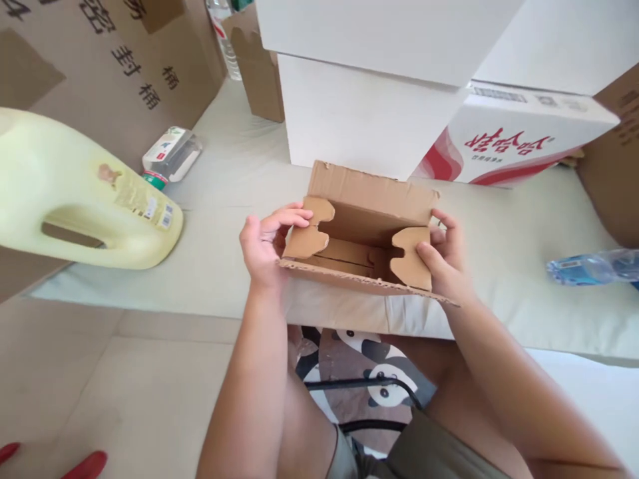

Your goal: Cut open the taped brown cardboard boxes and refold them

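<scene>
A small brown cardboard box (pixel 359 279) is held between my two hands at the near edge of the cloth-covered surface. Its top is open, the long flaps stand out and the notched end flaps lean inward. I see no contents in the part of the inside that shows. My left hand (pixel 269 246) grips the left end, its fingers over the left notched flap. At the other end my right hand (pixel 446 259) is closed on the box, thumb pressed on the right notched flap and fingers behind the wall.
White cartons (pixel 359 106) stand behind the box, one with red print (pixel 514 143). To the left are a pale yellow jug (pixel 74 193), a clear plastic container (pixel 174 153) and a large brown carton (pixel 100 73). A plastic bottle (pixel 594 268) lies at the right.
</scene>
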A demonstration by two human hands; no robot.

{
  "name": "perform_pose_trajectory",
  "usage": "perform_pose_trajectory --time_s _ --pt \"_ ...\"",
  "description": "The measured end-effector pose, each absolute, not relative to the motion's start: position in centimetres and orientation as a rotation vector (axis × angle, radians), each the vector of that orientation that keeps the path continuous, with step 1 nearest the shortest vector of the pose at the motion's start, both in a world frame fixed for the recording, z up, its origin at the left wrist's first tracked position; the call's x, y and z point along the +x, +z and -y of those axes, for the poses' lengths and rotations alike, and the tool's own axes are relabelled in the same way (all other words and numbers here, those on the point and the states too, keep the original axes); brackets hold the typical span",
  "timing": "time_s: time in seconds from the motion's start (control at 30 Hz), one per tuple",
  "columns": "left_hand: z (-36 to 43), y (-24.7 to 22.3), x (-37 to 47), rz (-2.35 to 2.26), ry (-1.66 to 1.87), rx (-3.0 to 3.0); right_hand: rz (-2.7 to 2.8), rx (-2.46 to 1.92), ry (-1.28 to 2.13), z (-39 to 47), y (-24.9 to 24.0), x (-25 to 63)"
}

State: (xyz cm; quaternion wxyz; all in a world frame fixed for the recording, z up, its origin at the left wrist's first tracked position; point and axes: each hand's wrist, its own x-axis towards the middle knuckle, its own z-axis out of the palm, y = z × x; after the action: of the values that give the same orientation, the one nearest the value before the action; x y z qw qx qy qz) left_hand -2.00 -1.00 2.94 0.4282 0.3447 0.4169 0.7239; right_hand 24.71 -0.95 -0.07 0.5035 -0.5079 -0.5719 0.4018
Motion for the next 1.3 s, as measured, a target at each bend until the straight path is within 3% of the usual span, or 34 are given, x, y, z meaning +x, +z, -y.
perform_pose_trajectory --time_s 0.63,1.07,1.3 --pt "0.7 2.3 -0.3 -1.222 1.765 1.001 1.335 -1.043 0.9 2.8 -1.2 24.8" --pt "1.1 -0.2 0.0 -1.215 2.013 1.365 1.362 -1.132 0.875 2.7 -2.0 25.0" --pt "1.7 -0.5 -0.5 -1.415 1.867 1.472 1.388 -1.164 0.793 2.6 -2.3 25.0"
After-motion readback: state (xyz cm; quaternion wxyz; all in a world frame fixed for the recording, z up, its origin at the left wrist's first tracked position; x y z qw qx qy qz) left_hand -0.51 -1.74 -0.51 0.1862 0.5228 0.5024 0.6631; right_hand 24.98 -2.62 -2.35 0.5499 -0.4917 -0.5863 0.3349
